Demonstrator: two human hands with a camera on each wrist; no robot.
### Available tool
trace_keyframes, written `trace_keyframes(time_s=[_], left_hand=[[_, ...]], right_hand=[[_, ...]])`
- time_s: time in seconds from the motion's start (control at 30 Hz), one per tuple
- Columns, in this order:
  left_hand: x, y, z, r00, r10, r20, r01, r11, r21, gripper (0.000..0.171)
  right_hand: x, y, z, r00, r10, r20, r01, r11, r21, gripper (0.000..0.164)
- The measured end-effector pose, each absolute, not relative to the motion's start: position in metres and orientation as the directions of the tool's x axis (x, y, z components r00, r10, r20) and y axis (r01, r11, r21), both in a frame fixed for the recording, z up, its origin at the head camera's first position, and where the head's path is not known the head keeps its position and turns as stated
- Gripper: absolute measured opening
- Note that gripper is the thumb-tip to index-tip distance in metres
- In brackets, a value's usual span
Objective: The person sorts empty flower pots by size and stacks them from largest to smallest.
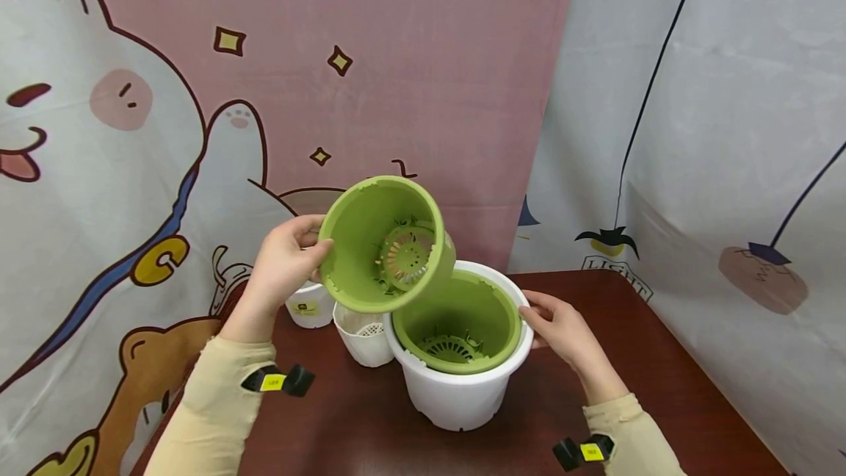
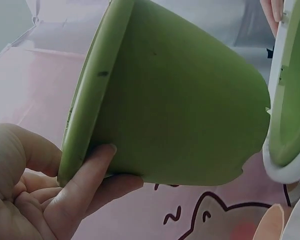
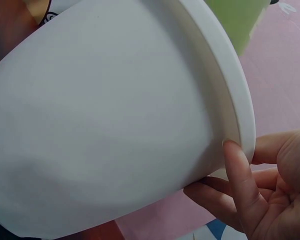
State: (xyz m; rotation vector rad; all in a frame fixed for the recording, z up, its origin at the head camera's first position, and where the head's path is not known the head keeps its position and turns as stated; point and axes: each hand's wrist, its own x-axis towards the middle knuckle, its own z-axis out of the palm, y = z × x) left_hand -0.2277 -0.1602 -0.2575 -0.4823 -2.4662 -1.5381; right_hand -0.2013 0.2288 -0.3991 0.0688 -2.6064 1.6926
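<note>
**Left hand [image 1: 288,252] and right hand [image 1: 562,325] each pinch a rim**

The left holds a tilted green pot [image 1: 357,248] aloft, fingers curled; the right pinches a large white pot [image 1: 456,395] standing on the dark red table [image 1: 317,417]. Only the left-wrist view shows a dark mark [image 2: 103,74] on the held pot's rim; only the head view shows its slotted base inside. A second green pot [image 1: 485,307] sits within the white one.

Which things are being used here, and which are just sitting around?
In use:
tilted green pot, in the left hand
large white pot, rim in the right hand
second green pot, inside the large one

Apparently idle:
labelled white pot
small white pot with holed base
</note>
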Motion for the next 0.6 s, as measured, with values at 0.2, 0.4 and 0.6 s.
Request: trace_keyframes(time_s=[0.2,0.4,0.6], left_hand=[[-0.228,-0.15,-0.26,-0.925,0.188,0.33,0.378,0.382,0.843,0.035],[-0.229,-0.138,-0.263,-0.929,0.203,0.309,0.365,0.368,0.855,0.036],[-0.229,-0.128,-0.265,-0.923,0.236,0.302,0.372,0.356,0.857,0.036]], right_hand=[[-0.201,0.229,-0.399,-0.999,-0.02,0.05,-0.054,0.409,-0.911,0.05],[-0.201,0.228,-0.398,-0.999,-0.018,0.043,-0.046,0.407,-0.912,0.05],[-0.201,0.229,-0.398,-0.999,-0.024,0.043,-0.049,0.409,-0.911,0.05]])
